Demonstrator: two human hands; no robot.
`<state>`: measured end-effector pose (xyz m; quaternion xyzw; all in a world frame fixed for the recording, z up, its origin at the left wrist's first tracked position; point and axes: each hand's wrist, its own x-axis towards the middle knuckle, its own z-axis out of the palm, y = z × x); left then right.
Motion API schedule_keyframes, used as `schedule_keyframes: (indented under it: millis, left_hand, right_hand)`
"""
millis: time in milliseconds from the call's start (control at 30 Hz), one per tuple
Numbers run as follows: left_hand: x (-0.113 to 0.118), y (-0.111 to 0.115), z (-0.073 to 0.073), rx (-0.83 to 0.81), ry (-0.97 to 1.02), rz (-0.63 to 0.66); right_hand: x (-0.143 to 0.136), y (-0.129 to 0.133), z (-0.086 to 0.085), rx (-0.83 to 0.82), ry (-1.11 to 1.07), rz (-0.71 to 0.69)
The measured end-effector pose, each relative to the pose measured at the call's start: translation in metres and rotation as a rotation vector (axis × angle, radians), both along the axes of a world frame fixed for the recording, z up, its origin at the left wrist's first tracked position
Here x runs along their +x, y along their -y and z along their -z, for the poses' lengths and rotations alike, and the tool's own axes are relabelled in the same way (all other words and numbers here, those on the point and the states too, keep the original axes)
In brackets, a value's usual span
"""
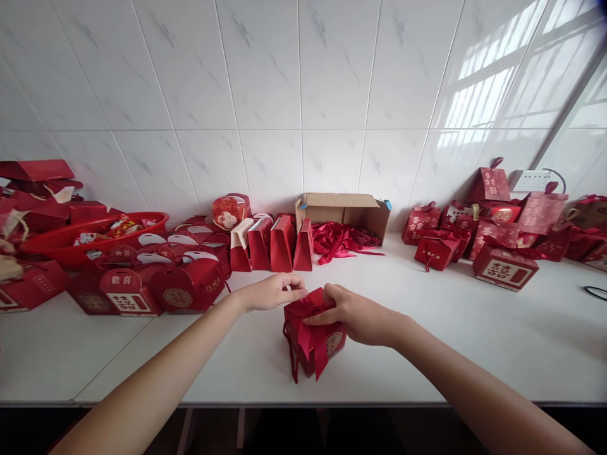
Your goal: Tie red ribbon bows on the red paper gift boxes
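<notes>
Right hand (pixel 360 315) pinches the satiny crimson ribbon (pixel 307 338) atop the red cardboard box (pixel 336 341) at six o'clock, left hand (pixel 275 292) curls at its eleven, grip unclear; I judge bow-shaping underway, next needing gentle, even tension.

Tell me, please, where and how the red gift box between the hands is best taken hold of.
I would grip the red gift box low on its walls, coming from left and right together. Red ribbon drapes over its top and front, so gripping from above could crush it. Avoid the red cord hanging at the left.
</notes>
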<state>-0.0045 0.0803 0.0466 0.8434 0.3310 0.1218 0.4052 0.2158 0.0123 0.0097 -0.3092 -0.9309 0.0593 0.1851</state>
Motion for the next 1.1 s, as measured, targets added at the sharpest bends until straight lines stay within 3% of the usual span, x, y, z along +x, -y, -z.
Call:
schedule_keyframes:
  millis: [167,367,567,733,1100]
  left_hand:
    - [0.006,0.0,0.001,-0.024,0.072,-0.071]
    - [0.011,0.014,0.007,-0.01,0.125,-0.094]
    - [0.016,0.022,0.015,0.005,0.225,-0.156]
    - [0.019,0.022,0.021,-0.037,0.248,-0.189]
    - [0.022,0.02,0.028,-0.26,0.35,-0.273]
  right_hand:
    - [-0.001,-0.001,-0.003,0.004,0.017,-0.033]
    - [0.0,0.001,-0.002,-0.137,-0.21,-0.071]
    - [0.0,0.006,-0.007,-0.21,-0.482,0.083]
    - [-0.001,0.001,0.0,-0.284,-0.64,0.205]
    - [0.0,-0.006,0.016,-0.509,-0.872,0.246]
